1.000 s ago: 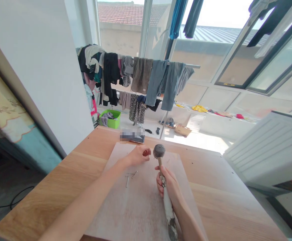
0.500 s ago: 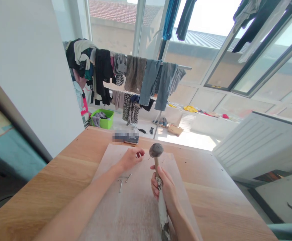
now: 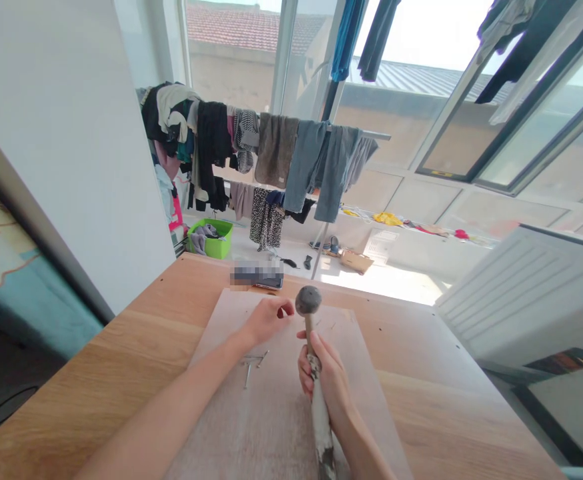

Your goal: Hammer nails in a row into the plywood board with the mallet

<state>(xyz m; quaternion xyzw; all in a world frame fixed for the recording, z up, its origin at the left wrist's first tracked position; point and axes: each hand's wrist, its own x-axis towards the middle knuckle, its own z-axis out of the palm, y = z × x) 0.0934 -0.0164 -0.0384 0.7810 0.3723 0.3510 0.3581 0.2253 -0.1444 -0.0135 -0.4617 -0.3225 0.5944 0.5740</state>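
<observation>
My right hand is wrapped round the worn wooden handle of a hammer, whose dark round head is raised above a pale plywood board. My left hand rests on the board just left of the hammer head, fingertips pinched together; what they hold is too small to make out. Loose nails lie on the board beside my left wrist.
The board lies on a wooden table. A dark flat object sits at the table's far edge. Beyond are a rack of hanging clothes, a green basket, a white wall at left and a white slatted panel at right.
The hammer head has shifted closer to my left fingertips. The view swayed slightly; both hands keep the same grip.
</observation>
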